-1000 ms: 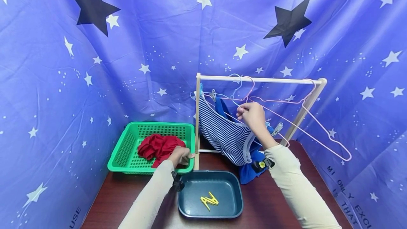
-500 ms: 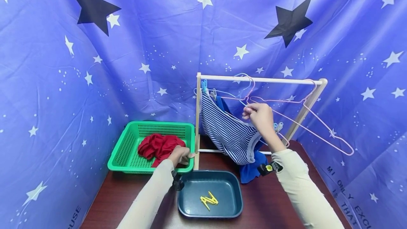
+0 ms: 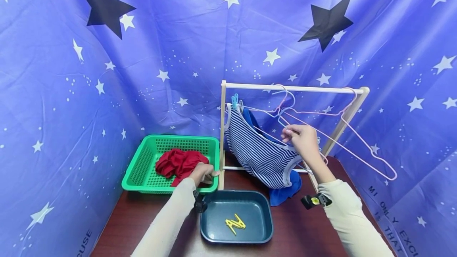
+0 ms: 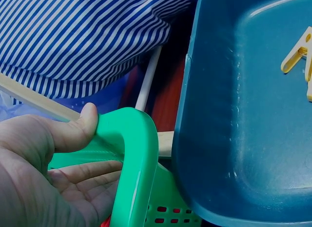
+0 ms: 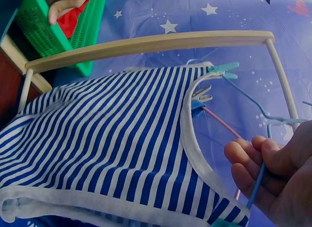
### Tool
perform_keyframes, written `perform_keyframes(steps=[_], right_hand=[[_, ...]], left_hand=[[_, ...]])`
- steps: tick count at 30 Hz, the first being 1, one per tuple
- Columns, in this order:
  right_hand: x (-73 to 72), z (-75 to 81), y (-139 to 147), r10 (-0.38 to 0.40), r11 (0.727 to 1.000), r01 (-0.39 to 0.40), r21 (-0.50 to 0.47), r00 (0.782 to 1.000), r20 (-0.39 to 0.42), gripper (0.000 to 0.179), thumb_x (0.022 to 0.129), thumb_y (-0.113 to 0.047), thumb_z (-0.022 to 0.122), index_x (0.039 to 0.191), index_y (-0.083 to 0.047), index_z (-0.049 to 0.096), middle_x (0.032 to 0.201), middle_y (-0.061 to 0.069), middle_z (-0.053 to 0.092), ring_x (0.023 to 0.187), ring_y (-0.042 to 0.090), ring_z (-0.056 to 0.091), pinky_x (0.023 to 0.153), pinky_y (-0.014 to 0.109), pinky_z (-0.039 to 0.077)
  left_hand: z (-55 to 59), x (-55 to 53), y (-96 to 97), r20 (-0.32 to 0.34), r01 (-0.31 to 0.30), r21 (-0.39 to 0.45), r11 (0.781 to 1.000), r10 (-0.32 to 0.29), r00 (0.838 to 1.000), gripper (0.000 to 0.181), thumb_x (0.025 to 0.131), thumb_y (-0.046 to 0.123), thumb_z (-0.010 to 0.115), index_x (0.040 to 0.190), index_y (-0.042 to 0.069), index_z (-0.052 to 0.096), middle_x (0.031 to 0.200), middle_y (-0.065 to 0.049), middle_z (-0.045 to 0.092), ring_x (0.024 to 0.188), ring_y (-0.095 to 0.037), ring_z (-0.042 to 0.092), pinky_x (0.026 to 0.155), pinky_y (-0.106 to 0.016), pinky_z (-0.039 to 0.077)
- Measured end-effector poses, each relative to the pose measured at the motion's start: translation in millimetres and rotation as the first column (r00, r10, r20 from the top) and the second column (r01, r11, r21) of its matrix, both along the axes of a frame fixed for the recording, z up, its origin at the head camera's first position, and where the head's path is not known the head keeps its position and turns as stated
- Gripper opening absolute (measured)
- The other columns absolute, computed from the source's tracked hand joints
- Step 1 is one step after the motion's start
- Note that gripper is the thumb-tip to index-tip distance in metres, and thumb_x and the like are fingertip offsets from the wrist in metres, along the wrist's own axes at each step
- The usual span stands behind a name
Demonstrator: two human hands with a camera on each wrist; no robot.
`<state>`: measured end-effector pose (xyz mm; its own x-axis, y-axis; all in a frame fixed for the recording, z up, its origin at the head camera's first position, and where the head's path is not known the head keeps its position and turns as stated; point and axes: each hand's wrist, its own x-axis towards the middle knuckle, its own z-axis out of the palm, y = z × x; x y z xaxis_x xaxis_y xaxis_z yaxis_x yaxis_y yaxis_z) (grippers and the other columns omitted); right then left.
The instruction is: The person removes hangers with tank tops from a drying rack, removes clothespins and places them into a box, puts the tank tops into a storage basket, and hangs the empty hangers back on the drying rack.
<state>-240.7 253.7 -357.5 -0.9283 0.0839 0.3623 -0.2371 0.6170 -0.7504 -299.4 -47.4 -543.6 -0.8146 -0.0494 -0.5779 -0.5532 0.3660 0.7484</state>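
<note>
My right hand (image 3: 302, 138) pinches one arm of a blue clothes hanger (image 5: 254, 192). From that hanger a blue-and-white striped tank top (image 3: 260, 154) hangs tilted, with a light-blue clothespin (image 3: 235, 100) at its left shoulder. Whether the hanger's hook bears on the white bar (image 3: 321, 89) I cannot tell. My left hand (image 3: 204, 173) grips the right rim of a green basket (image 3: 153, 190), thumb on the rim and fingers inside. Red cloth (image 3: 178, 163) lies in the basket beside those fingers. Behind the striped top, blue cloth (image 3: 285, 191) hangs partly hidden, with a grey clothespin (image 5: 203, 93) near it.
A dark blue tray (image 3: 257, 209) stands in front of the rack, with yellow clothespins (image 3: 235, 223) in it. One bare pink hanger (image 3: 395, 173) juts forward from the bar's right. The rack's wooden left post (image 3: 223, 130) stands close to the basket.
My right hand has moved right and slightly down, and the blue hanger and striped top have shifted right along the bar with it. My left hand has stayed on the basket.
</note>
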Motion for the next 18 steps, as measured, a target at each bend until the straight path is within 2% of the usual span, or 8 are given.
perform_keyframes(steps=[8, 12, 18], right_hand=[[18.4, -6.9, 28.5, 0.079, 0.995, -0.078, 0.062, 0.997, -0.013, 0.021, 0.100, 0.001, 0.060, 0.112, 0.014, 0.071, 0.091, 0.030, 0.074, 0.066, -0.002, 0.069, 0.063, 0.014, 0.056], [23.2, -11.9, 43.5, 0.118, 0.992, -0.117, 0.042, 0.992, -0.037, 0.021, 0.099, 0.004, 0.060, 0.111, 0.018, 0.069, 0.088, 0.032, 0.073, 0.064, -0.002, 0.068, 0.061, 0.016, 0.057], [28.9, -18.1, 58.4, 0.159, 0.987, -0.159, 0.023, 0.987, -0.032, 0.018, 0.099, 0.003, 0.060, 0.105, 0.015, 0.072, 0.083, 0.029, 0.074, 0.066, -0.002, 0.070, 0.061, 0.017, 0.057]], left_hand=[[1.8, -0.7, 2.7, 0.005, 0.001, 0.006, 1.000, -0.001, 1.000, 0.031, 0.090, 0.004, 0.073, 0.112, -0.014, 0.060, 0.118, -0.036, 0.064, 0.116, -0.044, 0.064, 0.086, -0.044, 0.062], [2.9, -0.4, 2.2, 0.008, -0.007, 0.012, 1.000, 0.007, 1.000, 0.032, 0.090, 0.005, 0.073, 0.113, -0.014, 0.061, 0.119, -0.035, 0.064, 0.116, -0.043, 0.064, 0.087, -0.043, 0.062], [4.5, 2.4, 0.9, -0.003, -0.004, 0.020, 1.000, 0.004, 1.000, 0.032, 0.091, 0.005, 0.073, 0.115, -0.013, 0.063, 0.121, -0.034, 0.064, 0.116, -0.043, 0.064, 0.089, -0.043, 0.061]])
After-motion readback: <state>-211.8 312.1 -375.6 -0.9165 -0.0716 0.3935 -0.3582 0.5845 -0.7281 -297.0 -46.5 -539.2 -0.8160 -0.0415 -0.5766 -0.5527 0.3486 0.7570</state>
